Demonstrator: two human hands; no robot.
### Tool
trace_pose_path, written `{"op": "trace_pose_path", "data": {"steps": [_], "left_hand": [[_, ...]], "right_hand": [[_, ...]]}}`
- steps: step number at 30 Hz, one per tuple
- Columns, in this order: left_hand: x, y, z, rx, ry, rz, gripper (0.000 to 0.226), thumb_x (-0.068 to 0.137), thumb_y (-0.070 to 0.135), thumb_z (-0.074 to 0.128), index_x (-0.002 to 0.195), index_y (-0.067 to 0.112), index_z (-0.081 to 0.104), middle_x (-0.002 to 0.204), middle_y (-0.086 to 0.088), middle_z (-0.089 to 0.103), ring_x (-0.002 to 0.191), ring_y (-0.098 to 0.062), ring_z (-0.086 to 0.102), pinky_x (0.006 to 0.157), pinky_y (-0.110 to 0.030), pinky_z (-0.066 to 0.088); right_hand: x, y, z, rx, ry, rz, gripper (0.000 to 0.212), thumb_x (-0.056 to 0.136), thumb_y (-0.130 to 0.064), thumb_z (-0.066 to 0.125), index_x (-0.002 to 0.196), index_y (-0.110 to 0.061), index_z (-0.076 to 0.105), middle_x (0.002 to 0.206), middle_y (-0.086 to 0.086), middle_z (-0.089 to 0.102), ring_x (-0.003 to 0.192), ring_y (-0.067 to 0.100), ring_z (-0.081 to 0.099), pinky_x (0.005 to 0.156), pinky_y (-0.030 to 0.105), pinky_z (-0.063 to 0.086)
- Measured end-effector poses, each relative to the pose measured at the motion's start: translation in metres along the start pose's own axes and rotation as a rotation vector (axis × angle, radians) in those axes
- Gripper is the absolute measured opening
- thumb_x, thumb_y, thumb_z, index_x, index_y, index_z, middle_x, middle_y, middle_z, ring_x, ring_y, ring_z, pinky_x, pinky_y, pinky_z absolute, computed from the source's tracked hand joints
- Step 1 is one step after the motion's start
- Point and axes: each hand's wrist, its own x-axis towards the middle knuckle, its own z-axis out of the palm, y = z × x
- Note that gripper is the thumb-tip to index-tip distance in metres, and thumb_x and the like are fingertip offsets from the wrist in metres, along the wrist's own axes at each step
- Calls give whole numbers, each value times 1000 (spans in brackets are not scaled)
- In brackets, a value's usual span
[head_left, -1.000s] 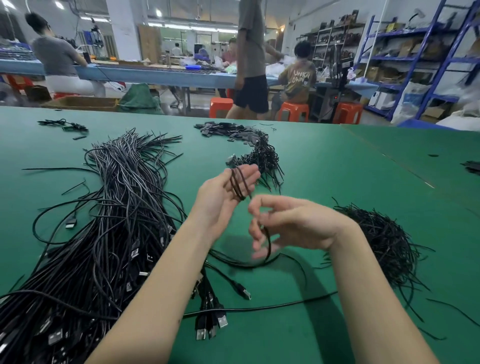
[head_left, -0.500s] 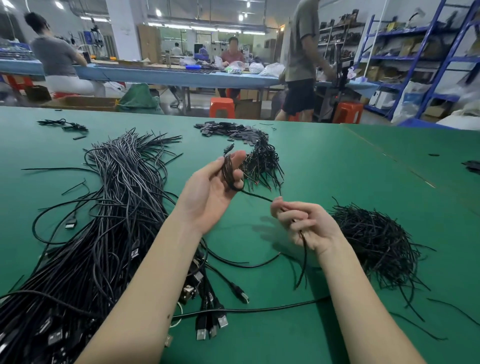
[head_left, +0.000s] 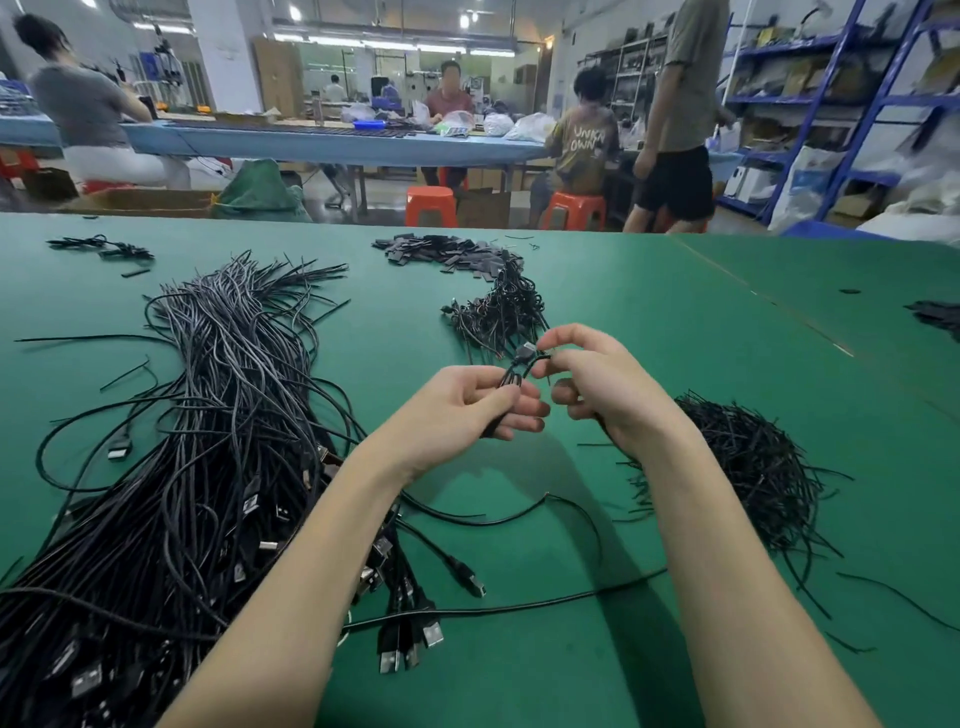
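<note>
Above the green table (head_left: 649, 338), both hands hold one coiled black USB cable (head_left: 515, 375). My left hand (head_left: 467, 410) grips the folded coil between thumb and fingers. My right hand (head_left: 602, 384) pinches the cable's plug end at the top of the coil, fingers curled. A large heap of loose black cables (head_left: 208, 441) with USB plugs lies to the left. A pile of short black ties (head_left: 748, 467) sits right of my right hand. A pile of bundled cables (head_left: 498, 317) lies just beyond my hands.
Flat black pieces (head_left: 436, 252) lie in a heap at the far middle of the table. Loose cables (head_left: 493, 608) cross the table beneath my arms. Beyond the table are people, orange stools (head_left: 431, 205), a blue workbench and blue shelving (head_left: 841, 104).
My right hand has risen from low right up to the coil in my left hand and now pinches the plug end. The loose tail is wound in. The left hand has lowered slightly.
</note>
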Motion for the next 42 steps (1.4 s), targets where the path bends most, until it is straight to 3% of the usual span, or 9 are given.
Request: {"op": "trace_pose_path", "data": {"steps": [7, 13, 18, 23, 27, 32, 36, 39, 42], "left_hand": [[6, -7, 12, 10, 54, 4, 26, 107, 13, 43, 93, 7, 64, 90, -2, 73, 88, -13, 72, 80, -24, 56], [7, -1, 8, -425, 97, 61, 27, 102, 1, 35, 94, 2, 61, 62, -7, 63, 56, -17, 61, 62, -25, 53], [10, -2, 18, -662, 46, 11, 30, 97, -3, 33, 101, 0, 62, 60, -5, 52, 51, -14, 49, 54, -26, 45], [8, -1, 19, -843, -35, 43, 46, 101, 16, 38, 79, 15, 78, 70, 6, 51, 62, -6, 34, 60, -18, 37], [10, 1, 17, -732, 34, 74, 47, 107, 25, 34, 91, 15, 77, 75, 7, 70, 59, -4, 60, 58, -17, 49], [13, 0, 10, -592, 156, 33, 37, 105, 26, 45, 97, 8, 77, 97, -4, 75, 58, -7, 52, 61, -20, 51], [15, 2, 8, -470, 242, 53, 38, 106, 24, 43, 99, 3, 74, 98, -10, 74, 70, -12, 59, 68, -23, 52], [15, 1, 9, -396, 284, 91, 33, 107, 19, 41, 98, 4, 69, 84, -4, 75, 68, -12, 65, 67, -24, 54], [15, 0, 7, -344, 360, 81, 32, 107, 20, 41, 102, 6, 69, 93, -10, 77, 85, -20, 71, 83, -31, 56]], "right_hand": [[-19, -21, 16, -285, -106, -282, 26, 97, 1, 34, 102, -15, 54, 98, 5, 63, 52, 12, 52, 47, 24, 46], [-26, -17, 6, -142, -417, -243, 32, 100, 7, 34, 114, -6, 60, 80, -3, 61, 59, 13, 51, 51, 24, 45], [-27, -16, 6, -22, -390, -224, 33, 99, 11, 42, 123, -7, 57, 97, 3, 67, 59, 15, 59, 55, 27, 55], [-24, -16, 13, 100, -156, -198, 20, 95, 10, 55, 106, -5, 62, 97, 15, 74, 72, 31, 74, 64, 32, 63], [-26, -16, 20, -55, 16, -323, 15, 92, 4, 63, 99, -8, 68, 85, 7, 76, 65, 25, 76, 59, 32, 63], [-29, -17, 33, -67, 43, -282, 14, 86, 0, 72, 97, -8, 67, 85, 8, 78, 69, 27, 77, 66, 40, 64], [-29, -17, 36, 34, 52, -264, 4, 85, -6, 77, 88, -8, 78, 74, 9, 77, 66, 23, 76, 61, 27, 61], [-27, -12, 37, -189, 180, -370, 1, 82, -18, 81, 82, -18, 80, 63, 0, 73, 56, 9, 70, 60, 18, 56], [-24, -12, 32, -176, 26, -278, 9, 84, -20, 79, 93, -22, 78, 76, 0, 77, 73, 14, 75, 69, 27, 59]]}}
